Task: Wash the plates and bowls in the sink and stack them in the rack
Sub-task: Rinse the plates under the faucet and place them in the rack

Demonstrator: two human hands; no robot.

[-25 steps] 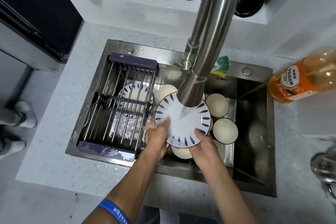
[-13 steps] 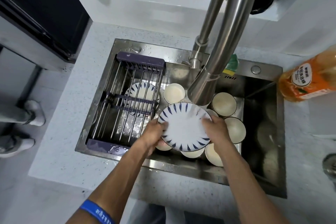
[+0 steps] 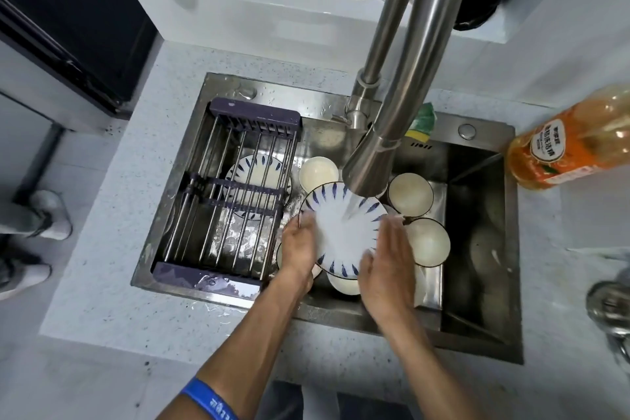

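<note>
A white plate with blue leaf marks is held under running water from the steel tap. My left hand grips the plate's left rim. With straight fingers, my right hand lies flat on the plate's right side. Several cream bowls, such as one bowl and another, sit in the sink around and under the plate. A second blue-marked plate lies under the wire rack on the sink's left half.
An orange bottle stands on the counter right of the sink. A green and yellow sponge sits behind the tap. Jars line the shelf at the back. A person's shoes are at the far left.
The plate is back under the running water. My right hand has left the plate's far right rim and now lies flat on its face. My left hand keeps its hold on the left rim.
</note>
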